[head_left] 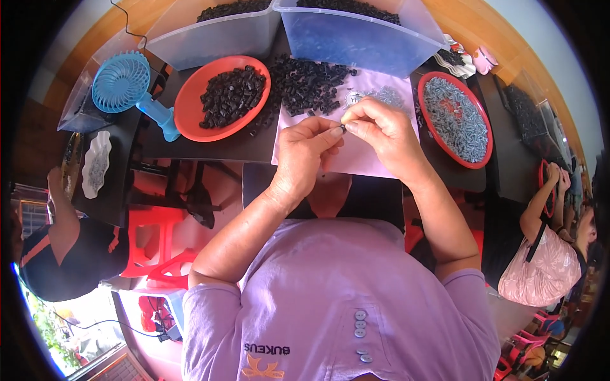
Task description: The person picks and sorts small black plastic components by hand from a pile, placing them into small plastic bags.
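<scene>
My two hands meet over a pink sheet [372, 159] at the table's front edge. Between the fingertips of my left hand [309, 147] is a small black plastic part [343, 127]. The fingers of my right hand [384, 130] are pinched against the same spot; whatever else they hold is too small to make out. Just beyond the hands lies a heap of loose black plastic parts [311, 86]. To its right, small silver screws [389, 96] are scattered on the sheet.
A red bowl [182, 117] of black parts stands left, a red tray [488, 140] of silver screws right. Two clear bins [216, 43] [362, 44] line the back. A blue fan [122, 82] sits far left. People work at both sides, near red stools [152, 238].
</scene>
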Motion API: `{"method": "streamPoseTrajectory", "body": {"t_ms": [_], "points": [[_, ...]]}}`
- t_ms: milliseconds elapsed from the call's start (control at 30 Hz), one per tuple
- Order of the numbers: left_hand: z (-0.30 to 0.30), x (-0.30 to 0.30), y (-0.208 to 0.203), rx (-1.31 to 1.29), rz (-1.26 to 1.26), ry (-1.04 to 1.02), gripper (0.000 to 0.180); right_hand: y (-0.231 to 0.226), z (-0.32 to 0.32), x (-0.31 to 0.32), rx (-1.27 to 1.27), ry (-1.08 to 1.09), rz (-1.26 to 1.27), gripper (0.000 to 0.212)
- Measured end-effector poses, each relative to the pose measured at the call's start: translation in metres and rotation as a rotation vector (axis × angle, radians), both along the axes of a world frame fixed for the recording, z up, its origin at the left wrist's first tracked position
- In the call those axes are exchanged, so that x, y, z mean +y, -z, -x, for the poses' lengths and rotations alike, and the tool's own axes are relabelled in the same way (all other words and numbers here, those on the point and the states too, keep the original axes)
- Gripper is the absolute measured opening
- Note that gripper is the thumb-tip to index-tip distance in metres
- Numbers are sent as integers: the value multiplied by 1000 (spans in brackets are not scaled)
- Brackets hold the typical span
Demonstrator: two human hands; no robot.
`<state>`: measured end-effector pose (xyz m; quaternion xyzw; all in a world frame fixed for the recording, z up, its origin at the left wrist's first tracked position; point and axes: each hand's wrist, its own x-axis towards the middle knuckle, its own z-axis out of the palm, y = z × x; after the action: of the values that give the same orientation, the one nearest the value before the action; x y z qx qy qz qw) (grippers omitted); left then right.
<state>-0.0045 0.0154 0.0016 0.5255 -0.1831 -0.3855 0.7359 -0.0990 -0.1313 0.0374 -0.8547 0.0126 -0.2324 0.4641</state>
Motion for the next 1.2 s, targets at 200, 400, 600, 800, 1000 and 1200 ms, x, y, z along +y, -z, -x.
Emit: {"method": "streamPoseTrajectory", "body": {"t_ms": [200, 400, 600, 800, 1000, 1200], "points": [[0, -2, 3, -2, 22, 14, 11, 4, -4, -5, 83, -56, -360, 5], [2, -1, 7, -38, 15, 13, 10, 10, -8, -7, 66, -58, -241, 7], [5, -1, 9, -32, 33, -1, 10, 17, -3, 9, -33, 90, -74, 9], [6, -3, 7, -21, 18, -45, 9, 19, 0, 16, -304, 150, 317, 16], [5, -3, 7, -18, 29, -36, 9, 11, 4, 15, -211, 102, 204, 19], [9, -3, 3, -39, 9, -30, 8, 10, -1, 12, -231, 96, 245, 20]]}}
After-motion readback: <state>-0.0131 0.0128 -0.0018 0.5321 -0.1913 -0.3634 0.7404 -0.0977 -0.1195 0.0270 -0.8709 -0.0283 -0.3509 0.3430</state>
